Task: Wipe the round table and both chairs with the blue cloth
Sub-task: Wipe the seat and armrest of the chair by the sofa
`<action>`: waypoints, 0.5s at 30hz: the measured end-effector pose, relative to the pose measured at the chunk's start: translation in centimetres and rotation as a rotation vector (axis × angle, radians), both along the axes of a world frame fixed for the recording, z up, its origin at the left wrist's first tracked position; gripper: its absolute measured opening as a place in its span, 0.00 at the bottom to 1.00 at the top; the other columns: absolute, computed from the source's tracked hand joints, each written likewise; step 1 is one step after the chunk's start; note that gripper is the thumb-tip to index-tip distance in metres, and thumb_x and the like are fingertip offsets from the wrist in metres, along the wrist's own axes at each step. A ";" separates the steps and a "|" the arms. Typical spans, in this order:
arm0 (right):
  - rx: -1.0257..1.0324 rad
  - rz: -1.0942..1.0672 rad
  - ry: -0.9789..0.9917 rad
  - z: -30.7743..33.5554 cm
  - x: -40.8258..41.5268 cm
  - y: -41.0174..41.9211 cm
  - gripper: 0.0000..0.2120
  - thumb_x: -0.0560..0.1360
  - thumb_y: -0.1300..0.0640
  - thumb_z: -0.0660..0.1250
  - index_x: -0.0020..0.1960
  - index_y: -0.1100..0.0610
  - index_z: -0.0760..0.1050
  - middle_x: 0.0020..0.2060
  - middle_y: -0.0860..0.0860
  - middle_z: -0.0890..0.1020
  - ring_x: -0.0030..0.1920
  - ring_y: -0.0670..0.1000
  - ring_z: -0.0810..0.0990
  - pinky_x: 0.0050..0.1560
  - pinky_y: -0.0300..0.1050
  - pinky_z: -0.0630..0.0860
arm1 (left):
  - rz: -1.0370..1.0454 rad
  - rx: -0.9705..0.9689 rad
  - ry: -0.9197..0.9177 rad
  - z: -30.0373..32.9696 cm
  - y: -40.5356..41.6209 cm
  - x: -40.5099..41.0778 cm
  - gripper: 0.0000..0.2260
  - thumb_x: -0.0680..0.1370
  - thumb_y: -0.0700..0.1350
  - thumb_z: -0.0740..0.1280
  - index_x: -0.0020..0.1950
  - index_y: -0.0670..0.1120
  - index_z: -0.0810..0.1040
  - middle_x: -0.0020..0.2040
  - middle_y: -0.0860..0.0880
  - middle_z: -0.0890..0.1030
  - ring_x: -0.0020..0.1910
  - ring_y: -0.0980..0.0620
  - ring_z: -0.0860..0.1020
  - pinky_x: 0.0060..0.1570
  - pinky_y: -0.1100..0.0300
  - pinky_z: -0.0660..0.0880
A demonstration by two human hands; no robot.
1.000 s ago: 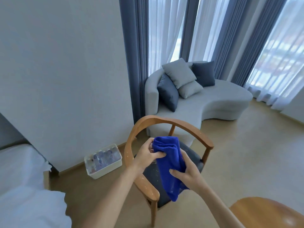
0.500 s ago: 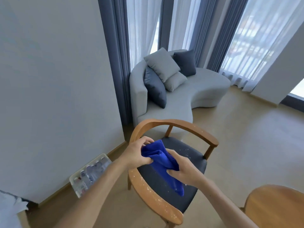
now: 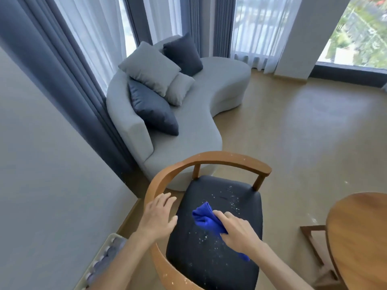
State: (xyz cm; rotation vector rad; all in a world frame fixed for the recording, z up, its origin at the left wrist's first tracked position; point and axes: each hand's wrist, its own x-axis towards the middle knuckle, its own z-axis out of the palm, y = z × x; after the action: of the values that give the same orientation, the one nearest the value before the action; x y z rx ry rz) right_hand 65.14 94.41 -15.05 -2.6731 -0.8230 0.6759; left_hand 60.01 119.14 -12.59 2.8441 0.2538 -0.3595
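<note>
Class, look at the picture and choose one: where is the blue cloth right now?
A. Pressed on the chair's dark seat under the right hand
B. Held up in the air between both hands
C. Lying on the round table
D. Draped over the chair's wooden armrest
A: the right hand presses the blue cloth onto the speckled dark seat, while the left hand rests at the wooden armrest.

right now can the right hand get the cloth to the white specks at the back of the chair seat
Probably yes. The right hand already presses the blue cloth on the seat, and nothing lies between it and the specks just ahead.
</note>
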 end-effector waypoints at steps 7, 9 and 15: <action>-0.134 -0.224 0.083 -4.0 0.1 -1.1 0.28 0.76 0.58 0.57 0.74 0.46 0.55 0.48 0.45 0.65 0.48 0.54 0.74 0.41 0.45 0.65 | -0.171 0.199 0.155 -5.4 3.9 6.1 0.28 0.81 0.59 0.51 0.79 0.53 0.50 0.80 0.51 0.47 0.79 0.47 0.45 0.71 0.50 0.37; -0.139 -0.281 0.103 -5.1 -0.2 -0.5 0.28 0.75 0.58 0.57 0.73 0.45 0.55 0.48 0.44 0.66 0.52 0.54 0.75 0.42 0.45 0.65 | -0.233 0.219 0.106 -7.0 5.4 8.3 0.28 0.81 0.59 0.52 0.79 0.52 0.52 0.80 0.49 0.49 0.79 0.47 0.45 0.68 0.50 0.35; -0.122 -0.469 0.161 -8.8 -0.2 1.0 0.28 0.75 0.57 0.59 0.73 0.45 0.56 0.59 0.45 0.73 0.57 0.53 0.75 0.50 0.44 0.69 | -0.455 0.321 0.050 -11.5 9.1 16.2 0.29 0.81 0.58 0.51 0.79 0.49 0.51 0.80 0.47 0.45 0.78 0.45 0.42 0.74 0.42 0.43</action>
State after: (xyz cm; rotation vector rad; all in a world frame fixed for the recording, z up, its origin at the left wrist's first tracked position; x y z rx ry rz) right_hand 64.98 95.42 -23.85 -2.7207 -0.1045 0.8198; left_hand 76.20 128.28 -24.12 3.1965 -0.3689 -0.5186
